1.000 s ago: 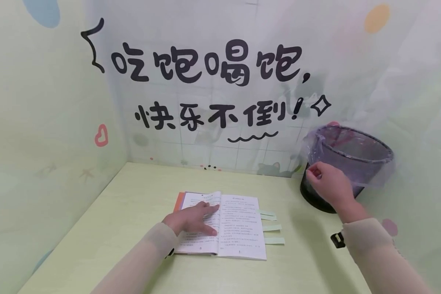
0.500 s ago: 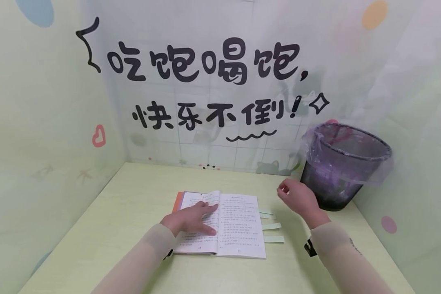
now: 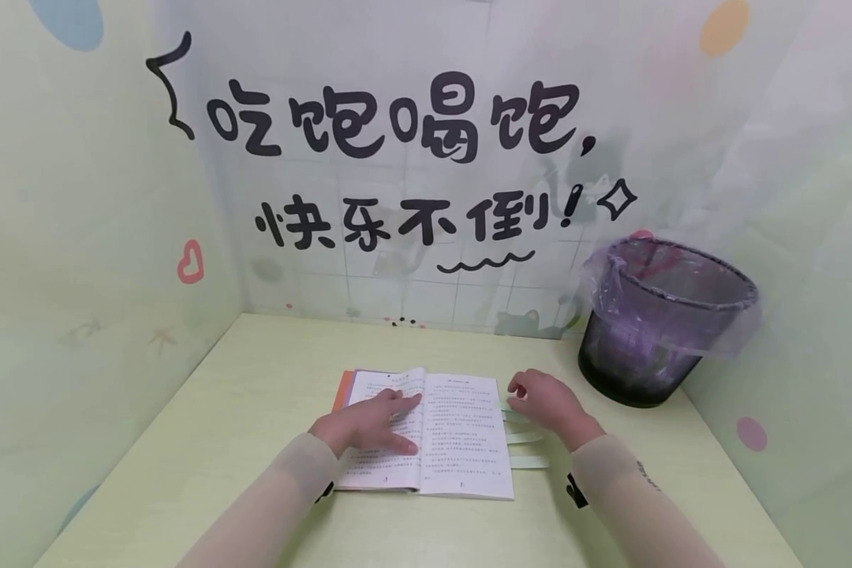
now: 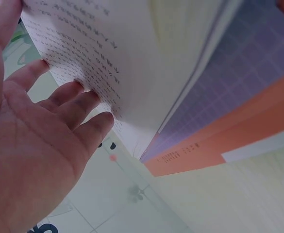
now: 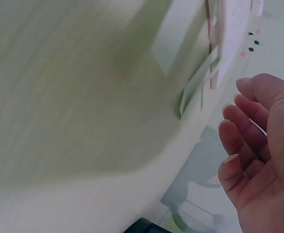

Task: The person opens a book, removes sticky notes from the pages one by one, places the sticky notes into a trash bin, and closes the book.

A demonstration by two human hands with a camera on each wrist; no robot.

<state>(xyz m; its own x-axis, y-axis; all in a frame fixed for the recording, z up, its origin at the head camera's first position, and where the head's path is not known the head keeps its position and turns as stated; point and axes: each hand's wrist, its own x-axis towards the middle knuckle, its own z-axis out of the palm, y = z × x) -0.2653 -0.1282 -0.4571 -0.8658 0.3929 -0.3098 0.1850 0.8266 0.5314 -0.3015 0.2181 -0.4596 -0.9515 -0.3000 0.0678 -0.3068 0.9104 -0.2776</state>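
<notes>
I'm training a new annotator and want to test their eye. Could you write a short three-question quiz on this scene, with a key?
1. True or false: the left hand rests on the left page of the open, white-paged paper book.

2. From which side of the book do the flat, pale green paper strips stick out?
A) The side nearest the person
B) The person's right
C) The person's left

3. Short answer: in its own wrist view, what does the right hand hold?

Key:
1. True.
2. B.
3. Nothing visible; its fingers are loosely curled with no object between them.
</notes>
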